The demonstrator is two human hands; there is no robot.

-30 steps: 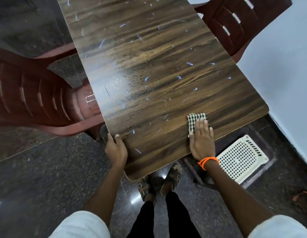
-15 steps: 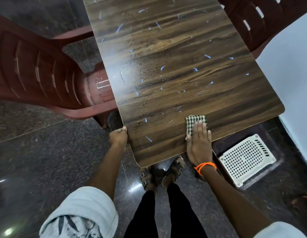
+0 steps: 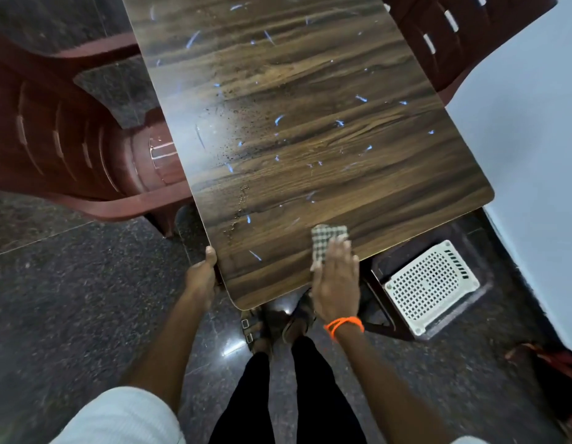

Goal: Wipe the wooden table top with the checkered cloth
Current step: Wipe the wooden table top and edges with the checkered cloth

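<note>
Checkered cloth (image 3: 326, 243) lies folded and flat on the wooden table top (image 3: 310, 139), near the corner closest to you, on its right side. Your right hand (image 3: 337, 280) presses down on it with straight fingers held close together; the fingertips cover the cloth's near half, and the far half shows beyond them. An orange thread band (image 3: 343, 325) circles that wrist.

Your left hand (image 3: 203, 277) grips the table's left edge close to the near corner, thumb over the rim, fingers curled beneath and out of sight.

Surface condition: pale blue flecks (image 3: 278, 120) scattered over most of the top, plus a trail of dark specks (image 3: 239, 200) running down its left portion.

Surroundings: one reddish-brown plastic chair (image 3: 70, 139) stands at the left of the table, another (image 3: 454, 36) at the far right. A white perforated basket (image 3: 428, 285) sits on the dark stone floor (image 3: 70, 299) just right of the near corner. Your sandalled feet (image 3: 275, 325) stand under the near edge.
</note>
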